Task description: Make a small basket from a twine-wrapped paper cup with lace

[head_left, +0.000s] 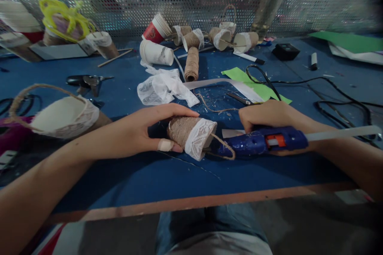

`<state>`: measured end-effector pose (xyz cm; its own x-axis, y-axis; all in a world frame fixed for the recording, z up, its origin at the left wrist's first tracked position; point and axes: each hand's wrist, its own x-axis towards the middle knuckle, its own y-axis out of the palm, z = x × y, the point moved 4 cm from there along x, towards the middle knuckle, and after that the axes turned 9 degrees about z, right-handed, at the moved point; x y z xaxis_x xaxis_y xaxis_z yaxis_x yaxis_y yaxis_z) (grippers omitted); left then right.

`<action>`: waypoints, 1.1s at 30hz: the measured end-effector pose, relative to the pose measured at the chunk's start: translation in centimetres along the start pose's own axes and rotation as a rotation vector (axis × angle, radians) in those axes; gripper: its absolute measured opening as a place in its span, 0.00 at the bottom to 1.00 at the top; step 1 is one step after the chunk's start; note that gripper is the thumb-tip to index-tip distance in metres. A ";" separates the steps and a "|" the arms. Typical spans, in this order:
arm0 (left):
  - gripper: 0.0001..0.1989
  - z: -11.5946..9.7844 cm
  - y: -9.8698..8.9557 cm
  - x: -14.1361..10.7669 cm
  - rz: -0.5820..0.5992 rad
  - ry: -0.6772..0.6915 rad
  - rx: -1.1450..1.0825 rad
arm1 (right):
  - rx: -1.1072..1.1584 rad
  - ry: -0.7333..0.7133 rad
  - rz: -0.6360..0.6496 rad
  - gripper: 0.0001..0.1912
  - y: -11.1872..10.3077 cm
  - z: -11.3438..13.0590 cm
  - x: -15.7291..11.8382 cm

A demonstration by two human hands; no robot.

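A paper cup wrapped in twine (178,130) lies on its side near the table's front edge, with white lace round its rim and a twine loop handle hanging from its mouth. My left hand (155,129) grips its base end between thumb and fingers; a plaster covers the thumb. In my right hand (271,115) is a blue hot glue gun (251,142), a glue stick jutting from its back to the right. The gun's nozzle reaches to the cup's mouth, and its tip is hidden behind the rim and loop.
White lace (163,85), a twine roll (192,63), scissors (239,99) and green paper (254,81) lie behind the hands. A larger lace-trimmed cup (64,113) stands at left. Several wrapped cups line the mesh panel (191,0). A black cord (326,81) curls at right.
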<state>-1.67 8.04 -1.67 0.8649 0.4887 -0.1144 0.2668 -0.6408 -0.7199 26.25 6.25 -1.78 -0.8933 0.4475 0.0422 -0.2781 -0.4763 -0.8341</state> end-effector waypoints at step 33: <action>0.31 0.0 0.1 0.0 0.008 -0.011 -0.003 | -0.019 -0.032 -0.018 0.13 0.0 0.0 0.2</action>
<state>-1.63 8.03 -1.73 0.8622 0.4902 -0.1279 0.2612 -0.6466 -0.7167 26.12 6.35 -1.76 -0.8993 0.4309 0.0745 -0.2872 -0.4536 -0.8436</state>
